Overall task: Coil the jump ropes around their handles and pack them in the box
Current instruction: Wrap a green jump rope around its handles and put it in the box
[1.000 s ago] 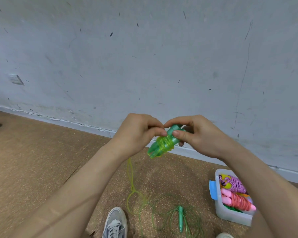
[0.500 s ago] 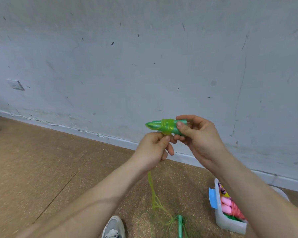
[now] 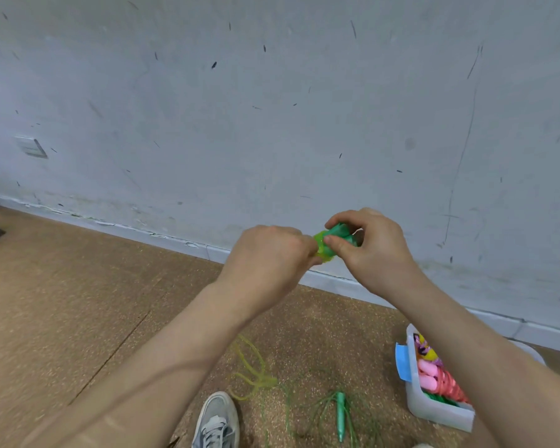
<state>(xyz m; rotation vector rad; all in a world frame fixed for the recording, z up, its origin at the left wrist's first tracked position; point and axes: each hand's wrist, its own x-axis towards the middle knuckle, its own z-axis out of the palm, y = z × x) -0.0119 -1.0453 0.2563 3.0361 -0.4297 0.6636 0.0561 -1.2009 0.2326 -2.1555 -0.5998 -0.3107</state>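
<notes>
The green handle [image 3: 338,235] is pinched in the right hand [image 3: 374,253], and the rope [image 3: 321,248] coiled on it is gripped by the left hand [image 3: 269,257]. The box [image 3: 440,413] is set below the right hand, near the wall [image 3: 272,124]; open floor [image 3: 78,302] is seen left of the left hand.

Both hands: right hand [image 3: 374,250] pinches green handle [image 3: 338,234], left hand [image 3: 269,253] grips rope coil [image 3: 322,245].

The left hand [image 3: 269,253] and right hand [image 3: 374,250] meet out in front, close together, fingers [image 3: 338,245] curled.
</notes>
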